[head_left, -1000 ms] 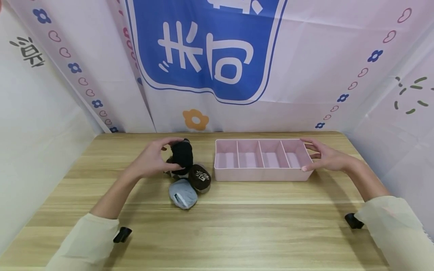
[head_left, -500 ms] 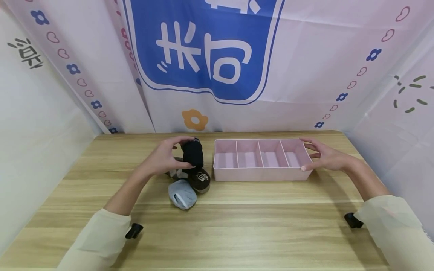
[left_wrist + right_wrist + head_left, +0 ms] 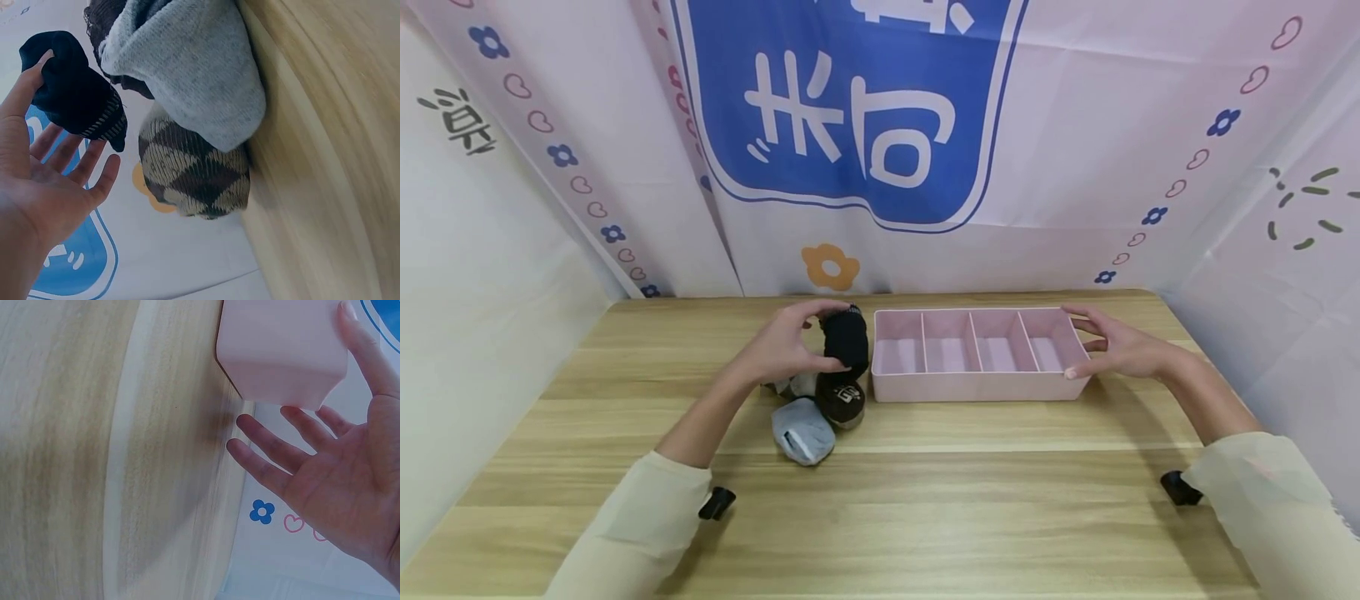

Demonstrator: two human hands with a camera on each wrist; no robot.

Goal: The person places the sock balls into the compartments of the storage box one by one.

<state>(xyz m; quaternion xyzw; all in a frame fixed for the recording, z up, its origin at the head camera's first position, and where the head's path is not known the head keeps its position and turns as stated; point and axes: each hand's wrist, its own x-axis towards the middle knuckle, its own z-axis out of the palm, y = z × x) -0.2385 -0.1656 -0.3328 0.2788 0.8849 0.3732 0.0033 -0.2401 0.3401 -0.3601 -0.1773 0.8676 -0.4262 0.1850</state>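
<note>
Rightward along the table (image 3: 970, 517), the left hand (image 3: 782, 346) has brought the rolled black sock (image 3: 846, 337) just beside the left end of the pink four-compartment box (image 3: 973, 387), near the back edge. Thumb and fingers pinch the sock; the right hand (image 3: 1116, 346), spread wide, grips the box's right end. This looks like a transfer; the next move probably calls for clearing the box's left rim.

The box (image 3: 985, 387) stands on the surface (image 3: 970, 500) with the backdrop (image 3: 1045, 258) behind it and the right hand (image 3: 1116, 345) at its right end. Left of the box are the left hand (image 3: 778, 348) with the held sock (image 3: 847, 340), and the inner sock (image 3: 838, 405); farther left lie the rear sock (image 3: 801, 385) and front sock (image 3: 805, 429).
</note>
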